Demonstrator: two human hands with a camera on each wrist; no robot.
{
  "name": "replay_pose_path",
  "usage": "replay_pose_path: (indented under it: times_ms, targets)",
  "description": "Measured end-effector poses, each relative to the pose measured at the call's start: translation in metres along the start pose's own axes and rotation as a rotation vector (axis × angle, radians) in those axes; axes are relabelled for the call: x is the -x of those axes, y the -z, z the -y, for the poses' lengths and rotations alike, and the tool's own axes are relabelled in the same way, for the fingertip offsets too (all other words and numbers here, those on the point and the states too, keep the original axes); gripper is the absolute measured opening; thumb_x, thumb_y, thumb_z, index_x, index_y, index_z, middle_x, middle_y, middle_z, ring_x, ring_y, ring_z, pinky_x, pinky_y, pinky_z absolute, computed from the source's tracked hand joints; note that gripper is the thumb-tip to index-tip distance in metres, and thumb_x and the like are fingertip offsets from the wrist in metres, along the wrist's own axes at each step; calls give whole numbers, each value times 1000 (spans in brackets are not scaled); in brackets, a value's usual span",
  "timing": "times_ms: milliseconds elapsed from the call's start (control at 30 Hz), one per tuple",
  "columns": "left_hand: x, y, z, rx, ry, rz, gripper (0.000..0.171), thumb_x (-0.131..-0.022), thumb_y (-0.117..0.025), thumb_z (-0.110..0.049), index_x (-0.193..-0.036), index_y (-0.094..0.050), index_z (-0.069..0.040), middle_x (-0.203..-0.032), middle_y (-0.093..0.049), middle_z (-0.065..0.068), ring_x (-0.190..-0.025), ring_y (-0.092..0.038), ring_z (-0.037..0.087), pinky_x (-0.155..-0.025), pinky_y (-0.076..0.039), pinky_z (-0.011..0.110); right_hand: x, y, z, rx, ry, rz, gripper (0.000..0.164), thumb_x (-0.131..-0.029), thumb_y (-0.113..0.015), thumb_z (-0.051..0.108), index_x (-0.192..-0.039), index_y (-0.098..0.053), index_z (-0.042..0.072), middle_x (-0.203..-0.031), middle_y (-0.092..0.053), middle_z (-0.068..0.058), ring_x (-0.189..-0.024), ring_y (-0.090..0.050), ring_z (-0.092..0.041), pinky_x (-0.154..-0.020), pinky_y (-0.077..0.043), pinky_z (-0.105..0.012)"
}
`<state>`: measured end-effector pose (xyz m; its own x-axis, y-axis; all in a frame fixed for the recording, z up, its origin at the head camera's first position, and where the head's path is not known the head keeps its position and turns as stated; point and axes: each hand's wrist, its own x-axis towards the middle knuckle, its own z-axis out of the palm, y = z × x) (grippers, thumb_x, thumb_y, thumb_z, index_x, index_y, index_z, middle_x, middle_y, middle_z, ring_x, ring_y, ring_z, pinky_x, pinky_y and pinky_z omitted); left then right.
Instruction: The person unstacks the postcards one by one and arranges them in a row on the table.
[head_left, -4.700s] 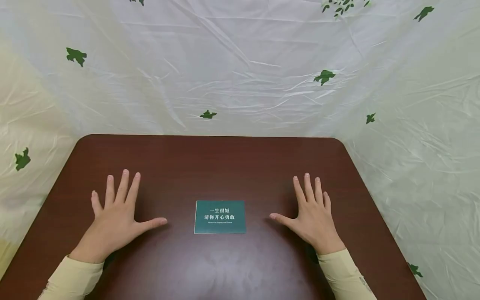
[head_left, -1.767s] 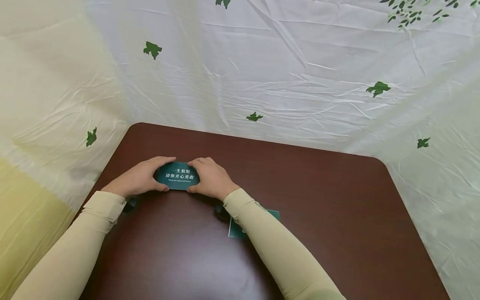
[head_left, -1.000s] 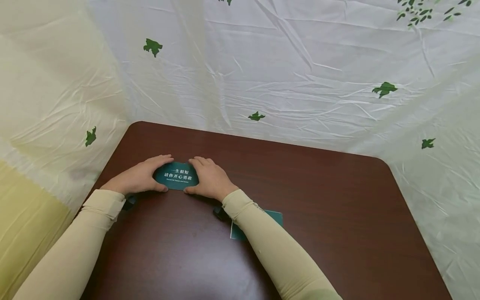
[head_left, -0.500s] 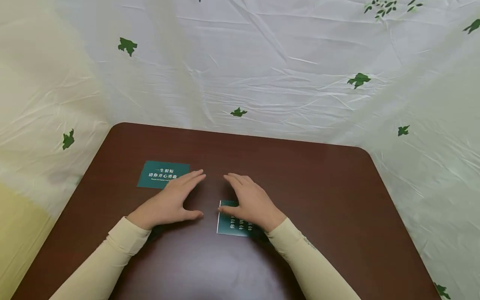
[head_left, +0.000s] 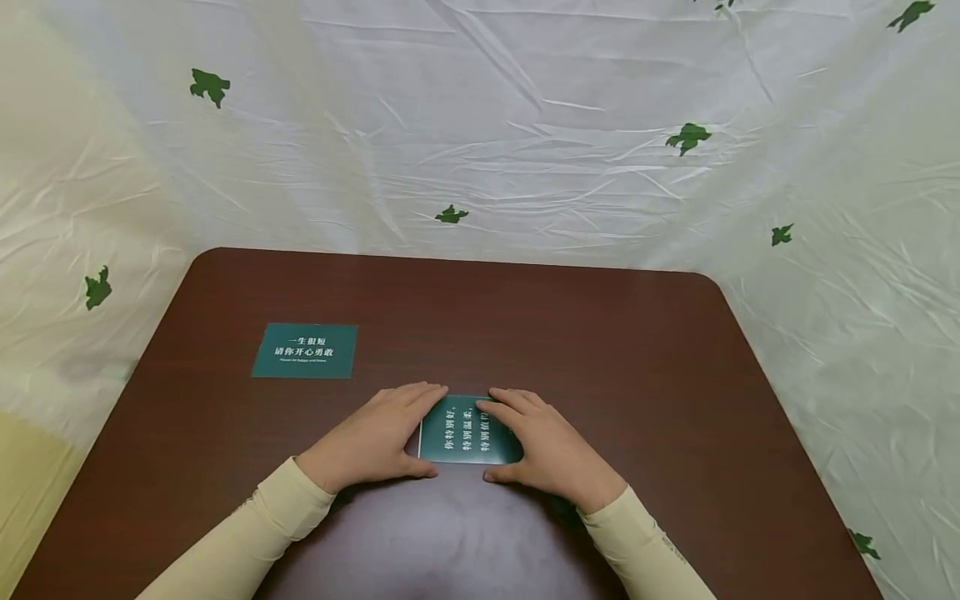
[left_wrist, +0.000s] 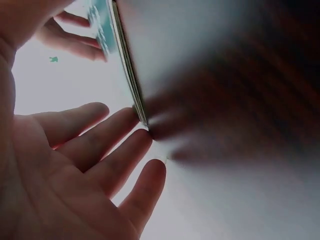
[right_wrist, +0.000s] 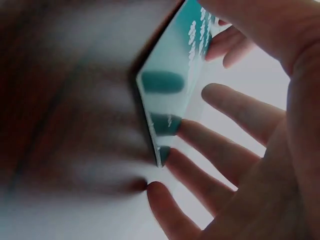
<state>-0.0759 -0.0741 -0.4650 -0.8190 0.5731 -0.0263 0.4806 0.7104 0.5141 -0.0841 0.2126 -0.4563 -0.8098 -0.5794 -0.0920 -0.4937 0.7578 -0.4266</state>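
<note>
In the head view, a dark green card (head_left: pixel 459 442) with vertical white Chinese lettering lies on the table between my hands. My left hand (head_left: pixel 371 437) frames its left side, fingers toward the far edge and thumb by the near edge. In the left wrist view, fingertips (left_wrist: pixel 142 134) meet the card's layered edge (left_wrist: pixel 129 75). My right hand (head_left: pixel 551 454) arches over the card's right side, covering some lettering. From the right wrist, its index finger (right_wrist: pixel 235 107) hovers above the glossy face, while other fingertips reach the border. Both hands are spread, not gripping.
A second green card (head_left: pixel 303 367) with horizontal white lettering lies flat at the far left of the brown table (head_left: pixel 600 350). White cloth (head_left: pixel 525 125) with green leaf prints hangs behind the table and along both sides.
Both hands left the far-left card, where they framed its sides, and came right and nearer to the vertical-lettered card. Earlier, a single card showed mid-table between spread hands. The head view has turned.
</note>
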Motion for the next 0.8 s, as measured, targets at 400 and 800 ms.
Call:
replay_pose_path:
  times_ms: [400,800]
  targets:
    - [3,0,-4,-25,10,-34,96,-85,-94,-38,-161,-47,-5,-158,-58,8,-145,-57,31,-120,-46,57,-1,-3,0,-1,35,-26,82,-84,-94,40,-156,-59,20,-161,-56,-3,-149,-53,-26,-117,-52,-46]
    - [3,9,0,47,54,-27,94,-86,-93,-37,-163,-47,-9,-160,-57,7,-150,-53,29,-124,-42,57,-12,12,5,73,42,-12,81,-81,-95,43,-153,-63,21,-156,-62,0,-145,-57,-27,-118,-49,-56]
